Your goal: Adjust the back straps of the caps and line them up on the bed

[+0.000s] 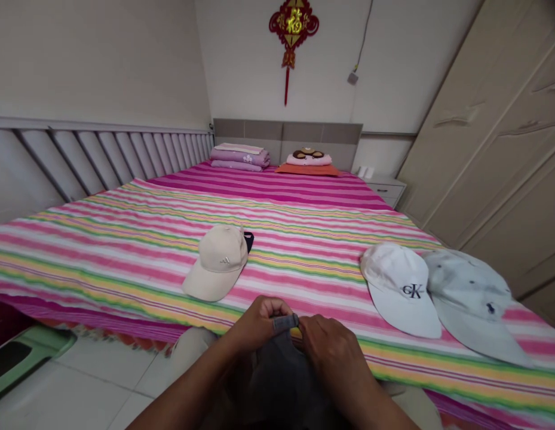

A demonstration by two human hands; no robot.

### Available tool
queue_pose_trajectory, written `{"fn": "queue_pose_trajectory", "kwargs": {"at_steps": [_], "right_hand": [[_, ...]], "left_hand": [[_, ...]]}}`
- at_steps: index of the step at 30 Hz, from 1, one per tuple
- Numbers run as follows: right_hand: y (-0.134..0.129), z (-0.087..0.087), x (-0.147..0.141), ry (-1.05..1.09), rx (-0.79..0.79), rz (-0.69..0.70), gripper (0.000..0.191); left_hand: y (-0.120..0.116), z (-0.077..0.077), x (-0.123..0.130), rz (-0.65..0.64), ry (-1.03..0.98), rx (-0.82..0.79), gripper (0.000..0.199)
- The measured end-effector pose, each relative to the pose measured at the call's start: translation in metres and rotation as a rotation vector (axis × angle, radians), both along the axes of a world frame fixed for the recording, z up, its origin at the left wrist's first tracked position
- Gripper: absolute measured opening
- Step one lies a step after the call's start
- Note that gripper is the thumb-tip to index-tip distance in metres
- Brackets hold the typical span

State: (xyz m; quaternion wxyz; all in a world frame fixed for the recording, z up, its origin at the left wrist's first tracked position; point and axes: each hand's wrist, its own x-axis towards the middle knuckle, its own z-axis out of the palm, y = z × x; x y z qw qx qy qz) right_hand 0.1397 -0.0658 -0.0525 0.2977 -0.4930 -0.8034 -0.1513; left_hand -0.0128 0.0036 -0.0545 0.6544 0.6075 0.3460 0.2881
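A dark grey cap [281,373] is held low in front of me, its back strap [285,323] towards the bed. My left hand [261,319] pinches the strap from the left. On the other side, my right hand [328,346] has its fingers closed on the strap's right end and the cap's edge. A small gap shows beneath the strap. The cap's lower part is dark and hard to make out. Beyond my left hand, a beige cap [222,251] with a small logo lies on the bed, a dark piece at its back.
A white cap [393,272] with dark letters touches a pale grey-green cap [469,292] on the right of the striped bed sheet [125,239]. Folded bedding [239,157] lies by the headboard [250,128]. A green stool [44,352] stands at lower left.
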Motion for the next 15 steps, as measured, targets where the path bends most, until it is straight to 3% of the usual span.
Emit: {"fn": "queue_pose_trajectory", "kwargs": {"at_steps": [5,9,12,15], "right_hand": [[0.006,-0.001,0.005,0.289,-0.165,0.023,0.02],[0.008,0.004,0.008,0.557,-0.368,-0.037,0.023],[0.006,0.007,0.007,0.557,-0.454,-0.004,0.019],[0.004,0.009,0.005,0.496,-0.509,0.006,0.018]], "left_hand": [[-0.005,0.0,0.003,0.016,-0.022,0.02,0.02],[-0.008,-0.001,0.004,0.063,-0.027,0.063,0.02],[-0.008,-0.004,0.004,0.09,-0.004,0.103,0.019],[-0.009,-0.006,0.004,0.115,0.062,0.262,0.013]]}}
